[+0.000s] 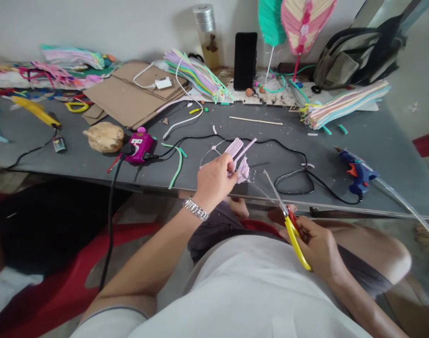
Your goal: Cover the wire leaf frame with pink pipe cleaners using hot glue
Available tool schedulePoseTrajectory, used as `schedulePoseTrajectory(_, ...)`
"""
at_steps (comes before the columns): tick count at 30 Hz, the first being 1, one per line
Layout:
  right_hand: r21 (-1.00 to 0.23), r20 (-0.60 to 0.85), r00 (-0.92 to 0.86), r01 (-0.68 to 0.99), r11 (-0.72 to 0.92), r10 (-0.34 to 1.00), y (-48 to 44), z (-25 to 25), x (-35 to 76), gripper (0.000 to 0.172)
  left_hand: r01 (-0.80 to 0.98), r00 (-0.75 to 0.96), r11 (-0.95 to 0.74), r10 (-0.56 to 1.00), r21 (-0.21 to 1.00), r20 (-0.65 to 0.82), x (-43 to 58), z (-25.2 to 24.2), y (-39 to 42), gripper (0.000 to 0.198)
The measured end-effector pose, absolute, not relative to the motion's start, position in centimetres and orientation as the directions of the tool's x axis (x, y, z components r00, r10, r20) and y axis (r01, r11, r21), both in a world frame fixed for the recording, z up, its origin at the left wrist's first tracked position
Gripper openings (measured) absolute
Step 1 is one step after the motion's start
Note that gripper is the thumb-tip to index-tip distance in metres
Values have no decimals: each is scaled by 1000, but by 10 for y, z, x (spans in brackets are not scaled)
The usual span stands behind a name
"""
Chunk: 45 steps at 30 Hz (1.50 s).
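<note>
My left hand, with a metal-band watch on its wrist, is closed around a lilac pipe-cleaner piece above the table's front edge. Thin wire curves in a loop behind the fingers, and a folded lilac end sticks out on the right side. Whether the wire is fixed to the piece I cannot tell. Lower and to the right, my right hand grips scissors by their yellow and red handles. Their blades point up and left, apart from the lilac piece.
A blue glue gun lies on the right, its black cable looping across the grey table. Left stand a magenta power socket and a pale lumpy object. Pipe-cleaner bundles, cardboard and a phone are behind.
</note>
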State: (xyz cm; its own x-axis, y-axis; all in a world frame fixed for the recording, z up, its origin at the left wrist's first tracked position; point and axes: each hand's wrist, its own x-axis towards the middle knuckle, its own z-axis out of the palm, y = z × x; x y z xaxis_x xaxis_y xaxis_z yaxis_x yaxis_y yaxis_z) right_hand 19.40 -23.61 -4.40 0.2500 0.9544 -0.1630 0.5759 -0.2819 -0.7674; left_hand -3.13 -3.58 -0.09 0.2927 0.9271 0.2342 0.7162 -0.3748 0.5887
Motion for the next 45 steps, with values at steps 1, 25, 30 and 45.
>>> schedulePoseTrajectory(1,-770,-159,250,574,-278,955,-236,-43,194,51,716,305,-394,919,576,249,-29,-1,-39,26)
schedulePoseTrajectory(25,-475,-75,64,875,-92,995,-220,-31,183,50,414,266,-276,948,867,174,-69,8,-8,13)
schedulePoseTrajectory(30,-241,-19,-23,970,18,1000,-207,-13,175,54,466,432,-302,898,832,84,-60,-8,-7,11)
schedulePoseTrajectory(45,74,-96,-85,993,92,992,-170,14,158,48,170,441,-196,892,966,104,-67,-21,-11,12)
